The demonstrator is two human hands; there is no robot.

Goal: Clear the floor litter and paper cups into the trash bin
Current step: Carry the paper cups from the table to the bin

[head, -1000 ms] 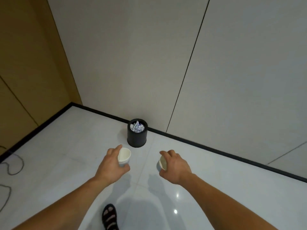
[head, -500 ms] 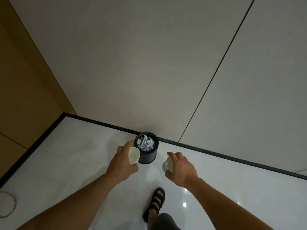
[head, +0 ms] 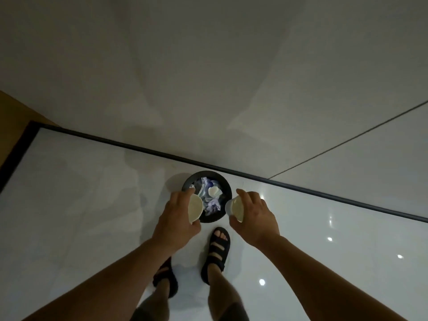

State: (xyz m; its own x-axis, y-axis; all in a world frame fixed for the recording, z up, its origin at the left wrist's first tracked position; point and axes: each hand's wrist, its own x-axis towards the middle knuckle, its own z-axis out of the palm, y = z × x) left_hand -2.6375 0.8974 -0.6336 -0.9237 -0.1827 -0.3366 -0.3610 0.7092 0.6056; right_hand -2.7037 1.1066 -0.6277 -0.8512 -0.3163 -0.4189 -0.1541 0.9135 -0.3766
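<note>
A round black trash bin [head: 225, 185] stands on the white floor against the wall, seen from above. Crumpled blue-and-white paper [head: 212, 202] and a small crushed white cup [head: 212, 191] lie inside it. My left hand [head: 177, 218] grips a white paper cup [head: 195, 208] over the bin's left rim, mouth turned toward me. My right hand [head: 254, 216] holds a second paper cup [head: 236, 208] just right of the bin's rim, tilted on its side.
My feet in black sandals [head: 217, 249] stand right in front of the bin. A dark baseboard [head: 324, 193] runs along the grey wall behind it. Glossy white floor tiles spread to both sides, with a corner at far left.
I have stepped up to the bin and now look straight down into it. Both hands have carried their cups forward to the bin's rim.
</note>
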